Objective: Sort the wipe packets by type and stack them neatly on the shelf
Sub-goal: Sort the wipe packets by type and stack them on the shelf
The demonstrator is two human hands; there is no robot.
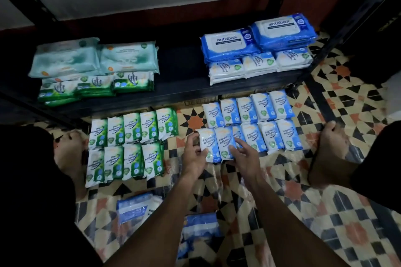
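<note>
Head view: the black shelf (180,67) carries four groups, with a bare stretch of board between the left pair and the right pair. On its left, large pale green packs (65,58) lie at the back and green pine packets (95,84) are stacked in front of them. On its right, blue antabax packs (258,39) sit at the back, with white-and-blue packets (258,65) stacked along the front edge. Below the shelf, on the patterned tile floor (282,212), two rows of green floor packets (130,145) lie side by side to the left, and two rows of blue floor packets (260,123) lie to the right. My left hand (193,154) grasps the leftmost blue packet (206,145) of the near row, thumb and fingers curled round its left edge. My right hand (243,156) pinches the second blue packet (224,147) at its right edge, one finger reaching over the next one along. Both packets touch each other. Crumpled blue plastic wrappers (134,208) lie on the floor close to me. My bare left foot (67,154) is just beside the green rows, and my right foot (329,154) is just beside the blue rows.
</note>
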